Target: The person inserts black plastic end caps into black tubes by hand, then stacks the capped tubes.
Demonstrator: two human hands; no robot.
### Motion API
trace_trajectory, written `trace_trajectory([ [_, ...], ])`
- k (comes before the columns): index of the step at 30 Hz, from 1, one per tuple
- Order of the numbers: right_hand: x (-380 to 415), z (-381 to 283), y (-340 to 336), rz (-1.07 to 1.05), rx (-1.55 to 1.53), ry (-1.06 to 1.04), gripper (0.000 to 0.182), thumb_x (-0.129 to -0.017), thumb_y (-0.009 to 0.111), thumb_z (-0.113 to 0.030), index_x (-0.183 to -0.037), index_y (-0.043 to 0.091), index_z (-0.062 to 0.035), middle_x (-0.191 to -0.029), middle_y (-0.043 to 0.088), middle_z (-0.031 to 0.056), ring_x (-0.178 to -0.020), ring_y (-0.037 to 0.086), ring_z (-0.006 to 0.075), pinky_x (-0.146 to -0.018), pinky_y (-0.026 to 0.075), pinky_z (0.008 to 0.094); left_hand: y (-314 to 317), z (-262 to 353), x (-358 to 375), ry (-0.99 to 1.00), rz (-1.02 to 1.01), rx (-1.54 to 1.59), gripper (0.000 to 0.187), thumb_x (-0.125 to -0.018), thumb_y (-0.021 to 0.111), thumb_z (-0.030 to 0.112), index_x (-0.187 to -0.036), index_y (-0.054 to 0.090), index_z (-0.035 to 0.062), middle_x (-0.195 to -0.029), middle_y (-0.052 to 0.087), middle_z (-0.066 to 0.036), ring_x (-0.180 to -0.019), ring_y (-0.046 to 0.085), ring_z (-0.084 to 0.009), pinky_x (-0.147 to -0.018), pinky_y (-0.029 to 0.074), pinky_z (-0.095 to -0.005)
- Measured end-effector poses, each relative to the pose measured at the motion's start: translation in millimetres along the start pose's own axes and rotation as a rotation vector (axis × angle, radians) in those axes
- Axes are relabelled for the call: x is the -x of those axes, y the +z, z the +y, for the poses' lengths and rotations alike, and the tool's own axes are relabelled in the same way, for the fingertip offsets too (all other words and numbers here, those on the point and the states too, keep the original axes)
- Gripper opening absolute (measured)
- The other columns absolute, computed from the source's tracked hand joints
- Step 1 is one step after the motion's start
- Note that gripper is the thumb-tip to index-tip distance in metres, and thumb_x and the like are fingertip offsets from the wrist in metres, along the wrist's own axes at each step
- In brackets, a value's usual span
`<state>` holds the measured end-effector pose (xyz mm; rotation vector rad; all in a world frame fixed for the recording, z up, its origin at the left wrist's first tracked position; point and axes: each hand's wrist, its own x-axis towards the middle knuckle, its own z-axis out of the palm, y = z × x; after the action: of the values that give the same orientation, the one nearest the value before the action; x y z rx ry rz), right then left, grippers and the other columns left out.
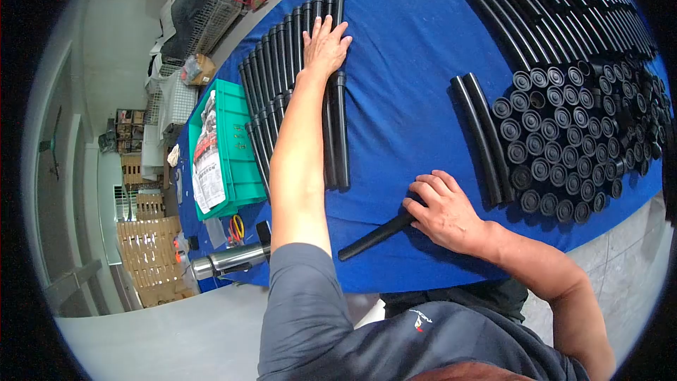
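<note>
Black and slim, the loose tube [374, 238] lies on the blue-covered counter [398, 49] close to your body, its upper end going out of sight beneath your right hand [446, 215]. Its long axis runs at a slant: the bare end points toward you and to the left, the covered end away from you and to the right. So most of it lies to the left of your right hand, which is much the nearer of the 2. That hand is palm down, fingers curled over the end; I cannot tell whether they grip it or merely rest there.

Your left hand [326, 46] reaches far out, palm down, fingers spread over the collared tubes [342, 134], which lie side by side in 2 rows. It touches their upper ends and seems wrapped around none.

Beyond your right hand, 2 more tubes [491, 137] lie together, just beside a packed cluster of round black caps [549, 127]. Behind those, long ranks of plain tubes [557, 25] fill the far right. On your left stand a green crate [240, 144] with newspaper [206, 162] over it and a steel flask [229, 261].
</note>
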<state>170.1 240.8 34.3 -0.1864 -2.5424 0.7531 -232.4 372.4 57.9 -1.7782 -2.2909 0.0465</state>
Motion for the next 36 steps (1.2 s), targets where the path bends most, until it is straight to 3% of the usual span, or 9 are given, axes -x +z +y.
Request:
trace_trajectory([
  [3,1,1,2,0.014,-0.007,-0.015,0.026,-0.076,0.073,-0.022,-0.098,0.066,-0.0082,-0.115,0.061,0.0152,-0.121,0.055,0.0331,-0.11,0.039,0.0518,-18,18,29,0.11,0.202,0.119,0.044,-0.098,0.06,0.035,-0.136,0.063,0.0136,-0.155,0.045,-0.018,-0.149,0.032,-0.0367,-0.12,0.027,-0.0594],
  [4,1,2,2,0.017,-0.01,-0.021,0.026,-0.076,0.073,-0.022,-0.097,0.066,-0.0084,-0.114,0.061,0.015,-0.12,0.055,0.0333,-0.111,0.039,0.0518,-30,31,48,0.167,0.291,0.161,0.04,-0.094,0.065,0.03,-0.127,0.068,0.0066,-0.144,0.055,-0.021,-0.142,0.043,-0.0391,-0.118,0.032,-0.0537],
  [5,1,1,1,0.011,-0.014,-0.022,0.026,-0.076,0.074,-0.022,-0.097,0.066,-0.0085,-0.114,0.06,0.015,-0.12,0.055,0.0334,-0.11,0.039,0.0518,-47,45,72,0.211,0.299,0.221,0.037,-0.092,0.067,0.025,-0.123,0.069,0.0036,-0.139,0.06,-0.022,-0.137,0.049,-0.0394,-0.117,0.036,-0.0463],
  [8,2,1,-2,-0.01,0.005,-0.036,0.029,-0.074,0.078,-0.023,-0.097,0.066,-0.0088,-0.111,0.06,0.0148,-0.119,0.055,0.0337,-0.108,0.04,0.0509,-76,80,152,0.3,0.244,0.333,0.031,-0.089,0.072,0.02,-0.114,0.071,0.0024,-0.124,0.068,-0.019,-0.121,0.061,-0.0365,-0.108,0.046,-0.0451],
  [15,3,-1,-2,0.004,-0.021,-0.052,0.033,-0.072,0.082,-0.022,-0.099,0.067,-0.0093,-0.112,0.059,0.0139,-0.117,0.055,0.0334,-0.106,0.041,0.0494,-93,106,276,0.13,0.028,0.482,0.029,-0.089,0.072,0.018,-0.113,0.071,0.0009,-0.121,0.069,-0.018,-0.117,0.064,-0.0343,-0.102,0.051,-0.043],
  [19,3,0,-1,0.013,-0.024,-0.06,0.034,-0.072,0.082,-0.022,-0.101,0.067,-0.0087,-0.114,0.06,0.0137,-0.117,0.056,0.0333,-0.106,0.041,0.0496,-98,105,286,0.166,0.105,0.443,0.027,-0.088,0.072,0.017,-0.109,0.072,0.0003,-0.114,0.071,-0.016,-0.111,0.066,-0.0326,-0.097,0.053,-0.0418],
  [24,3,-2,-1,0.006,-0.022,-0.056,0.034,-0.073,0.081,-0.021,-0.101,0.067,-0.0082,-0.113,0.06,0.014,-0.118,0.055,0.0337,-0.106,0.041,0.0501,-103,77,224,0.119,0.235,0.384,0.022,-0.088,0.073,0.017,-0.103,0.074,0.0017,-0.102,0.073,-0.017,-0.095,0.07,-0.0327,-0.087,0.056,-0.0414],
  [27,1,-2,-4,-0.002,-0.008,-0.055,0.035,-0.072,0.08,-0.021,-0.101,0.066,-0.0083,-0.113,0.06,0.0144,-0.118,0.055,0.034,-0.106,0.041,0.0505,-93,39,140,-0.119,0.282,0.367,0.027,-0.088,0.071,0.025,-0.102,0.072,0.0022,-0.098,0.073,-0.018,-0.09,0.071,-0.0349,-0.082,0.056,-0.0438],
  [36,-2,1,-3,-0.032,-0.017,-0.011,0.028,-0.079,0.069,-0.022,-0.103,0.067,-0.0073,-0.114,0.061,0.0164,-0.121,0.055,0.0338,-0.109,0.04,0.0525,-24,-13,-15,-0.42,0.017,-0.073,0.046,-0.092,0.065,0.033,-0.123,0.058,0.0,-0.123,0.065,-0.025,-0.115,0.064,-0.043,-0.097,0.051,-0.0553],
])
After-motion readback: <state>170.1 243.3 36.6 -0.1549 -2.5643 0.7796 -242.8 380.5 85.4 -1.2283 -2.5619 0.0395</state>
